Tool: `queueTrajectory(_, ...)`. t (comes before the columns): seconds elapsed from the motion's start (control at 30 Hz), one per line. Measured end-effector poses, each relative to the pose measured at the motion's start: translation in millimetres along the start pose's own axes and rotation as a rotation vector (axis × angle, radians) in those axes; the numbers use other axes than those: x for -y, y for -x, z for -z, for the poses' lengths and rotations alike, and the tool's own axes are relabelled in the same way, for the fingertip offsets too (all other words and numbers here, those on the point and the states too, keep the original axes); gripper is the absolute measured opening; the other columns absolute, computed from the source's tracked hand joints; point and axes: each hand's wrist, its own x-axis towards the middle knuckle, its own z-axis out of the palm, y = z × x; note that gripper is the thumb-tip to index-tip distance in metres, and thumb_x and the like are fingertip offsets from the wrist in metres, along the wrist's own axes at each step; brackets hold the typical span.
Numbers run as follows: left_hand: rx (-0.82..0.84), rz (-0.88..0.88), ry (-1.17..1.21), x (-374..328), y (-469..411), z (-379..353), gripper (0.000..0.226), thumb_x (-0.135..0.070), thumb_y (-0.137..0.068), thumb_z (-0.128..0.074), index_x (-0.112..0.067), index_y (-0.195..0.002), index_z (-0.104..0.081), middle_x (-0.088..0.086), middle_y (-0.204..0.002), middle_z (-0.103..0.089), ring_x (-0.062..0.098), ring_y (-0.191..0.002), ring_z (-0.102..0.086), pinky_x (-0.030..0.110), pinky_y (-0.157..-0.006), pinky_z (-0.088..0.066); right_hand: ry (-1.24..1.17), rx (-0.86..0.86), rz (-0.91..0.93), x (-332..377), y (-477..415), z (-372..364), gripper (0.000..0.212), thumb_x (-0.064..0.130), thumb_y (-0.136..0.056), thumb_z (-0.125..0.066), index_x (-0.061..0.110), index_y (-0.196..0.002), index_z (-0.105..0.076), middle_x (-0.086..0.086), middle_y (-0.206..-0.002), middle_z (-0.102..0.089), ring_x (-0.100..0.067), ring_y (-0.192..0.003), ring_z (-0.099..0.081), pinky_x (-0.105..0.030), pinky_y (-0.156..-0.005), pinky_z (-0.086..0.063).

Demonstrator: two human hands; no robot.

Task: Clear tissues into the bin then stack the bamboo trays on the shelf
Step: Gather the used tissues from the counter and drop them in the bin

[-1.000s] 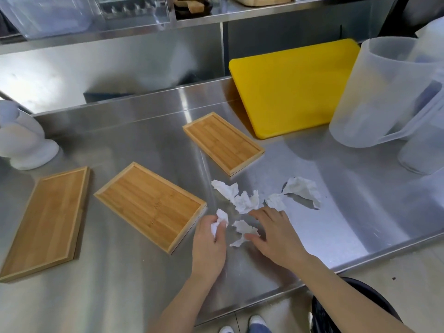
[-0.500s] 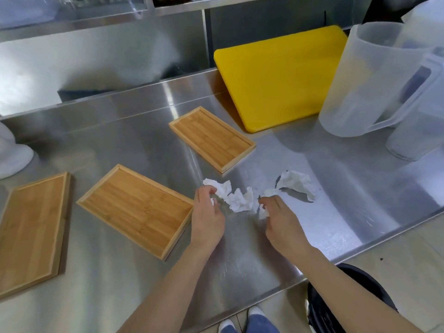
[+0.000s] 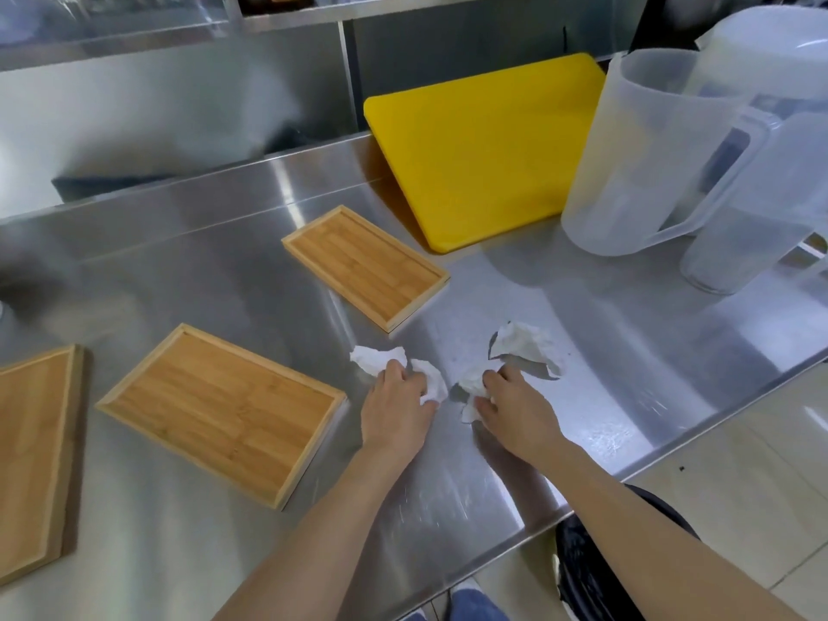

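Three bamboo trays lie flat on the steel counter: a small one (image 3: 365,266) in the middle, a larger one (image 3: 222,412) to its left, and a third (image 3: 31,454) cut off by the left edge. My left hand (image 3: 394,407) is closed on crumpled white tissues (image 3: 432,383), and another tissue (image 3: 374,357) sticks out past its fingertips. My right hand (image 3: 515,412) grips a wad of tissues (image 3: 470,387). A bigger loose tissue (image 3: 524,345) lies just beyond my right fingers. The black bin (image 3: 582,571) stands on the floor under my right forearm.
A yellow cutting board (image 3: 484,145) leans at the back of the counter. Two translucent plastic jugs (image 3: 645,150) stand at the right. The counter's front edge (image 3: 672,459) runs diagonally on the right. A steel shelf (image 3: 286,20) spans the top.
Both hands have moved forward across the scattered tissues and gathered several pieces into their grips. The view has shifted right, so the white object at the left is out of frame.
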Motion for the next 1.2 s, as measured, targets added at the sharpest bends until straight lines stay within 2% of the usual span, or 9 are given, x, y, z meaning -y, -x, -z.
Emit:
queueTrajectory(0.1, -0.072, -0.031, 0.08, 2.1, 1.2, 2.3, 0.02, -0.015, -0.085, -0.054, -0.003, -0.099, -0.062, 0.014, -0.115, -0.053, 0.027, -0.102, -0.051, 0.031, -0.073, -0.043, -0.266, -0.185, 0.046, 0.4, 3.4, 9.8, 0.004, 0.0, -0.079, -0.054, 0.004, -0.082, -0.053, -0.005, -0.092, -0.048, -0.025, -0.071, -0.05, -0.016, -0.065, -0.042)
queueTrajectory(0.17, -0.117, -0.001, 0.183, 5.8, 2.4, 7.0, 0.017, -0.009, -0.081, -0.054, -0.001, -0.095, -0.061, 0.015, -0.108, -0.054, 0.023, -0.09, -0.047, 0.024, -0.069, -0.036, -0.388, -0.322, 0.058, 3.8, 6.1, 22.6, 0.02, -0.007, -0.074, -0.052, 0.01, -0.069, -0.042, 0.001, -0.073, -0.043, -0.02, -0.061, -0.041, -0.009, -0.057, -0.034)
queueTrajectory(0.27, -0.11, 0.058, 0.488, 10.6, -0.9, 20.2, 0.011, 0.0, -0.079, -0.049, -0.011, -0.082, -0.05, 0.015, -0.102, -0.059, 0.017, -0.078, -0.047, 0.019, -0.062, -0.034, -0.399, -0.441, 0.059, 3.8, 3.7, 44.1, 0.026, -0.002, -0.068, -0.04, 0.009, -0.083, -0.058, 0.001, -0.071, -0.057, -0.02, -0.06, -0.046, -0.014, -0.058, -0.032)
queueTrajectory(0.4, -0.006, 0.254, 0.878, 14.7, -11.9, 38.3, 0.032, -0.013, -0.089, -0.051, -0.027, -0.118, -0.045, 0.007, -0.117, -0.057, 0.021, -0.09, -0.058, 0.026, -0.067, -0.05, -0.377, -0.445, -0.193, -13.4, -16.3, 62.0, 0.045, 0.022, -0.076, -0.042, 0.023, -0.118, -0.057, -0.016, -0.102, -0.067, -0.037, -0.092, -0.059, -0.04, -0.078, -0.044)
queueTrajectory(0.53, -0.096, 0.336, 0.53, 32.6, -23.9, 40.2, 0.054, -0.049, -0.091, -0.044, -0.03, -0.139, -0.03, 0.007, -0.139, -0.049, 0.031, -0.125, -0.047, 0.043, -0.096, -0.04, -0.135, -0.298, -0.346, -28.0, -33.5, 58.9, 0.066, 0.065, -0.078, -0.044, 0.027, -0.131, -0.034, -0.018, -0.108, -0.065, -0.04, -0.1, -0.058, -0.044, -0.079, -0.042)
queueTrajectory(0.67, 0.109, 0.339, 0.139, 40.2, -30.1, 27.9, 0.069, -0.069, -0.082, -0.038, -0.034, -0.141, -0.026, 0.007, -0.137, -0.053, 0.033, -0.12, -0.052, 0.044, -0.092, -0.043, -0.012, -0.16, -0.367, -37.4, -41.8, 49.3, 0.061, 0.06, -0.078, -0.051, 0.025, -0.126, -0.04, -0.017, -0.104, -0.066, -0.037, -0.095, -0.061, -0.039, -0.074, -0.04)
queueTrajectory(0.8, 0.14, 0.306, -0.045, 38.2, -34.2, 19.4, 0.049, -0.057, -0.085, -0.045, -0.029, -0.126, -0.045, 0.009, -0.121, -0.061, 0.032, -0.105, -0.057, 0.037, -0.077, -0.041, -0.001, -0.2, -0.309, -43.6, -41.7, 39.5, 0.022, 0.03, -0.085, -0.051, 0.014, -0.092, -0.062, -0.014, -0.085, -0.067, -0.029, -0.067, -0.05, -0.029, -0.06, -0.033)
queueTrajectory(0.93, 0.08, 0.259, -0.067, 36.5, -35.3, 21.4, 0.042, -0.054, -0.086, -0.048, -0.017, -0.105, -0.051, 0.008, -0.102, -0.064, 0.031, -0.092, -0.06, 0.033, -0.066, -0.038, -0.159, -0.254, -0.285, -46.5, -38.4, 43.5, 0.02, 0.029, -0.083, -0.053, 0.008, -0.082, -0.055, -0.008, -0.069, -0.053, -0.029, -0.065, -0.045, -0.03, -0.057, -0.031)
queueTrajectory(1.2, -0.108, 0.375, 0.658, 9.5, -11.7, 25.1, 0.022, -0.023, -0.074, -0.055, -0.017, -0.059, -0.039, 0.005, -0.065, -0.059, 0.02, -0.056, -0.056, 0.033, -0.054, -0.043, -0.523, -0.364, -0.184, -48.6, -20.0, 65.1, 0.011, 0.019, -0.076, -0.061, 0.014, -0.083, -0.054, -0.002, -0.075, -0.055, -0.012, -0.061, -0.052, -0.021, -0.05, -0.039)
